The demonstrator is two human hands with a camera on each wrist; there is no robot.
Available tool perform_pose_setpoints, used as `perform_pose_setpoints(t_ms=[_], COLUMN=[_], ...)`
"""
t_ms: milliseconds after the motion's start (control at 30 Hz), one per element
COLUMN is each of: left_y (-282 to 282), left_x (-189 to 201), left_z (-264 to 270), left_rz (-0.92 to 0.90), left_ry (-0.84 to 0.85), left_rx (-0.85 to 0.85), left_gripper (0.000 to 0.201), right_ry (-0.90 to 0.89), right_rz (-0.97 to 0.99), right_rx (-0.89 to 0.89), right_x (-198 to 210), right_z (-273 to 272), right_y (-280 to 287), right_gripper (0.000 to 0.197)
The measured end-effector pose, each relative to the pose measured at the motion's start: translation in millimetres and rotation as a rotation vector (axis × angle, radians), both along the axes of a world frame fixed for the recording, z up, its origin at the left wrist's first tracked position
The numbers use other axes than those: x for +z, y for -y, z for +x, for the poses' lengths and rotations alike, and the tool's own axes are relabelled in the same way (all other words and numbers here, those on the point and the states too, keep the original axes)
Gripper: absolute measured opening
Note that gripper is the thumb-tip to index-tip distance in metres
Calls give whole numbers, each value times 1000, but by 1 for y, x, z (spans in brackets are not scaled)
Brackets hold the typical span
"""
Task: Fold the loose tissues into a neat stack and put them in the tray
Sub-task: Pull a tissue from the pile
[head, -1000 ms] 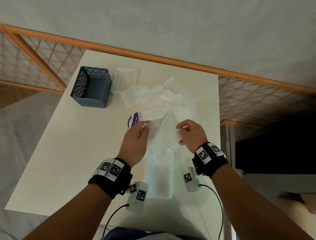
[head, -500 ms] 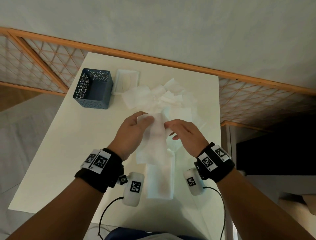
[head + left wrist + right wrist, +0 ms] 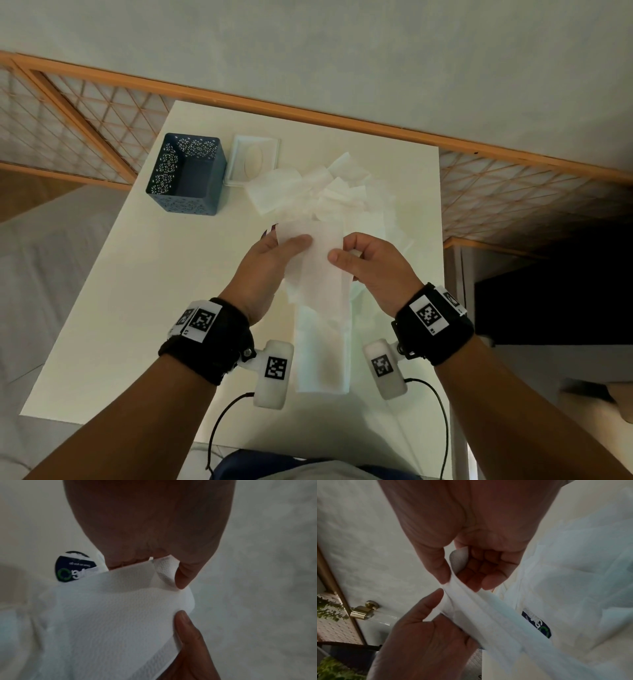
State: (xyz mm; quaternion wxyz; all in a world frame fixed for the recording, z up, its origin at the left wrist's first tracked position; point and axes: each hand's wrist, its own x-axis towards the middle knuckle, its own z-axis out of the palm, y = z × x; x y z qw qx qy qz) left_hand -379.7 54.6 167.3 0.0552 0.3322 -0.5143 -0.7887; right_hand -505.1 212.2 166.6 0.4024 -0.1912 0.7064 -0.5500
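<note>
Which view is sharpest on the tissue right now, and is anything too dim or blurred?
Left wrist view: sharpest, the tissue weave shows, though the label behind it is soft. Right wrist view: dim, the tissue smeared beside the right hand. Head view: evenly lit, white pile lacks contrast, edges bend from the wide lens.

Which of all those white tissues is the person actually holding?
The tissue lifted between the left hand and right hand; both pinch its top edge. The others lie on the table.

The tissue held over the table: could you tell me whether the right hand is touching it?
Touching. In the right wrist view, the right hand pinches the tissue between thumb and forefinger; the head view shows its thumb on the sheet's right edge.
</note>
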Motion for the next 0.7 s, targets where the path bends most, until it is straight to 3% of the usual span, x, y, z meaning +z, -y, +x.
perform_pose_setpoints(t_ms=[100,267,333,400,567,700], left_y=[-3,-6,-6,-6,-7,-34], left_x=[-6,-22,-25,-28,-48,-65], left_z=[2,8,9,13,33,45], left_rz=[125,194,178,166,51,-12], left_ry=[-16,-65,-80,-82,97,261], left_rx=[-113,-138,-120,-88,-102,-173], left_gripper=[41,51,49,43,25,18], right_ry=[47,262,272,202,-238,-323], right_rz=[-31,-126,-146,-104,172,246], right_rx=[6,-3,-33,-59,-64,-96], right_x=[-1,-6,-6,-9,-20,-23], right_z=[0,-4,-6,-9,-24,-29], right_y=[-1,-6,-8,-11,-28,-38], right_gripper=[23,24,6,10,18,18])
